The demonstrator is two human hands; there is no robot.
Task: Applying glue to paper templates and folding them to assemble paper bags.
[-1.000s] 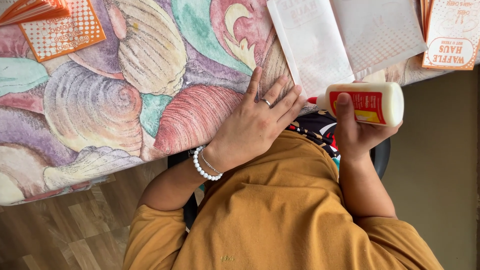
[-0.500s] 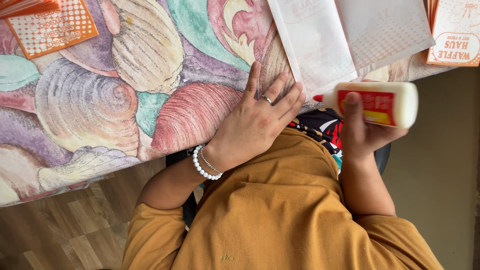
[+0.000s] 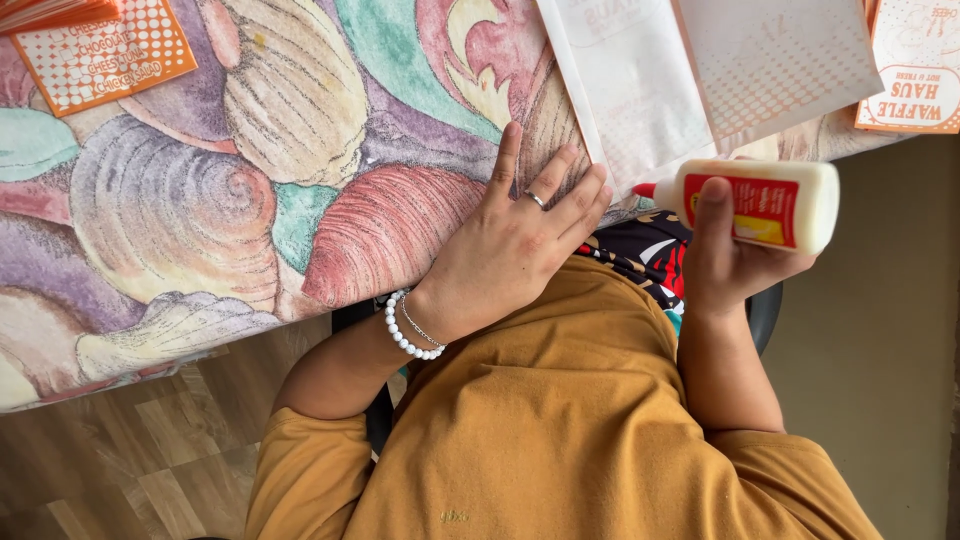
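Observation:
My left hand lies flat on the shell-patterned tablecloth at the table's near edge. Its fingers are spread, it holds nothing, and the fingertips touch the edge of a white paper bag. It wears a ring and a white bead bracelet. My right hand grips a white glue bottle with a red label. The bottle lies sideways just off the table edge, its red tip pointing left toward the bag.
A second white bag with an orange dot pattern overlaps the first. Orange printed cards lie at the top left and top right. Wooden floor shows below the table, and a dark chair edge is under my right arm.
The glue bottle in my right hand has shifted slightly to the right. My left hand stays flat in the same spot on the cloth.

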